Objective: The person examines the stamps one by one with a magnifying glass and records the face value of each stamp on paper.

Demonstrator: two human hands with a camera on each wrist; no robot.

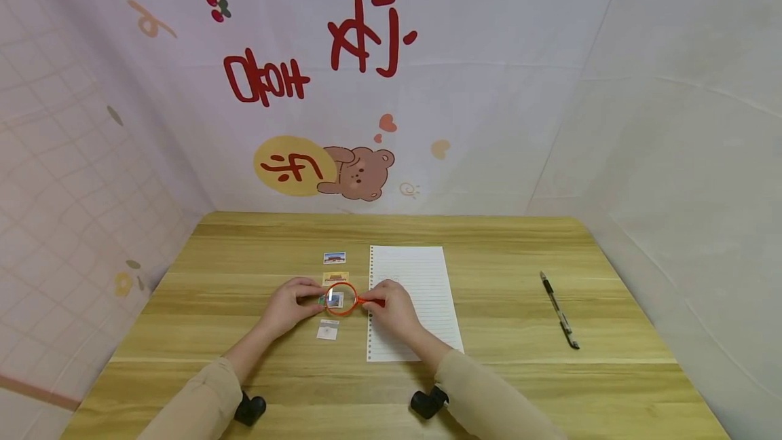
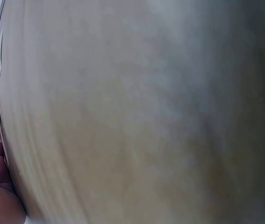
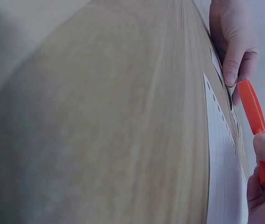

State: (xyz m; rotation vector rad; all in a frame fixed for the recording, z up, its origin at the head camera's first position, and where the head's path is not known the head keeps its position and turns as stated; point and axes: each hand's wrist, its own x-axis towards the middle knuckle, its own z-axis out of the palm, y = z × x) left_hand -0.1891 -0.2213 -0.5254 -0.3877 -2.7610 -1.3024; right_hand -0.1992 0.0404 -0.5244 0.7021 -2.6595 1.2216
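Seen from head height, a person's two bare hands work at a wood-grain surface [image 1: 507, 257]. The right hand [image 1: 394, 307] has its grip closed around the handle of a red-orange magnifying glass [image 1: 357, 299], whose lens is over a small bluish picture slip [image 1: 334, 301]. The left hand [image 1: 293, 304] comes in from the other side, its grip parted, thumb and forefinger at the slip's left edge; whether they touch it is unclear. Three similar slips share that column: a blue-topped one [image 1: 334, 258] farthest away, a yellow one [image 1: 335, 277] next, and a pale grey one [image 1: 327, 330] nearest the person. Lined paper [image 1: 421, 267] lies under the right hand, and a pen [image 1: 557, 307] sits well apart, farther right. A cartoon bear [image 1: 360, 175] decorates the backdrop [image 1: 489, 134].
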